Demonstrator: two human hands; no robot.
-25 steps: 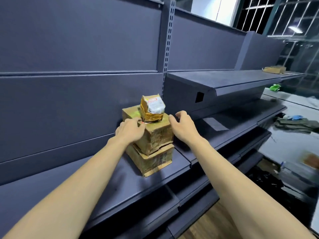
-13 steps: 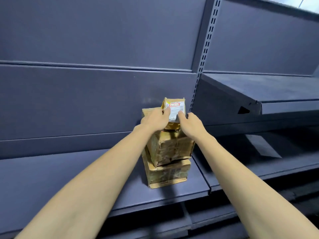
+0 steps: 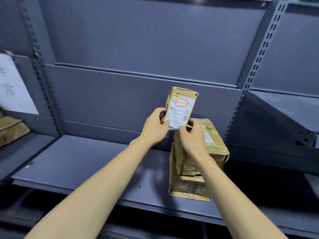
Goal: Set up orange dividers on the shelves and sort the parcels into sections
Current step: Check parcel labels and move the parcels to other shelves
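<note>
A small brown parcel (image 3: 181, 106) with a white shipping label is held upright in the air, above the shelf. My left hand (image 3: 155, 126) grips its left edge and my right hand (image 3: 191, 137) pinches its lower right corner. Just right of and below it, two taped cardboard boxes stand stacked on the dark grey shelf (image 3: 82, 163): the upper box (image 3: 214, 140) sits on the lower box (image 3: 188, 188). No orange divider is in view.
Slotted uprights (image 3: 255, 66) bound the bay on both sides. Another brown parcel (image 3: 12, 130) lies on the neighbouring shelf at far left, below a white paper sheet (image 3: 12, 87). A higher shelf (image 3: 284, 107) juts out at right.
Both hands have taken the small parcel off the top of the box stack and raised it to the left. The view has swung left, bringing the left bay into sight.
</note>
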